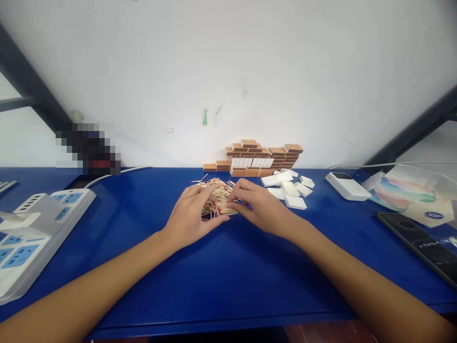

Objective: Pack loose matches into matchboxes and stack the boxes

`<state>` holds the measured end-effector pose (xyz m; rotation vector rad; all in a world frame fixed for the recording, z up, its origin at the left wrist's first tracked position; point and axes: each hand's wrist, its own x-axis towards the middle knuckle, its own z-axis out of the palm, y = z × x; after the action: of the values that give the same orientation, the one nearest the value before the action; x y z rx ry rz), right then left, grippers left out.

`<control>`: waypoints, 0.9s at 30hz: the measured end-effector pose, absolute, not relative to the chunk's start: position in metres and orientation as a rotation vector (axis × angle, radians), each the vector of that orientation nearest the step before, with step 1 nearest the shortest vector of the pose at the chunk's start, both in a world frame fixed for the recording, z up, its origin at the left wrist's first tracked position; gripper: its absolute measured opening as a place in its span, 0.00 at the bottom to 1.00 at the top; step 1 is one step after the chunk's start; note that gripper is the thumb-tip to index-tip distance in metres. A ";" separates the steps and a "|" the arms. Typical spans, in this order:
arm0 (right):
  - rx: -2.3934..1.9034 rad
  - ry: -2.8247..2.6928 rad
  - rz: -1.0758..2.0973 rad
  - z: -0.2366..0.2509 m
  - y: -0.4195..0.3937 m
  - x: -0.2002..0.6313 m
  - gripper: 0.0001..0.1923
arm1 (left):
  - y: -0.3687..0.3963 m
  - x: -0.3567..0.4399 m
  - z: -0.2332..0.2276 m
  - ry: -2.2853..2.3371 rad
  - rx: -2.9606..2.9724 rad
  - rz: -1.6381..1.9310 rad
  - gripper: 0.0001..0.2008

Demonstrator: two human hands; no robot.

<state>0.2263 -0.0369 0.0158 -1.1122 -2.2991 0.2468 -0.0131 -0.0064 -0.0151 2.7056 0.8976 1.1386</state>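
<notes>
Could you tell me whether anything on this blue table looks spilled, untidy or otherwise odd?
The matchsticks lie in a loose, crisscrossed heap under the left hand and right hand, a few strays pointing outward. The white inner trays beside them are scattered at odd angles, unlike the stacked matchboxes against the wall.

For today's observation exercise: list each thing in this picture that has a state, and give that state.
left hand: resting on the matches, fingers curled.
right hand: fingertips at the pile's edge.
matches: loose in a heap, not boxed.
white trays: scattered, out of their sleeves.
brown matchboxes: stacked against the wall.
power strip: sockets showing, none visibly in use.
phone: screen dark.
</notes>
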 end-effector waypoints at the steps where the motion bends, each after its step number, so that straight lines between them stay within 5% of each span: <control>1: -1.104 -2.297 0.236 0.018 -0.036 0.229 0.06 | -0.006 -0.013 -0.015 0.898 2.700 1.139 0.38; 17: -1.078 -2.330 0.350 0.015 -0.041 0.220 0.06 | -0.013 -0.012 -0.014 0.795 2.822 1.079 0.35; 27: -1.139 -2.487 0.139 0.017 -0.043 0.218 0.07 | -0.012 -0.013 -0.015 0.796 2.834 1.036 0.34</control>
<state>0.2176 -0.0433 0.0167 -1.1392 -2.4867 0.1387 -0.0128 -0.0115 -0.0155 2.8338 0.7959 1.0365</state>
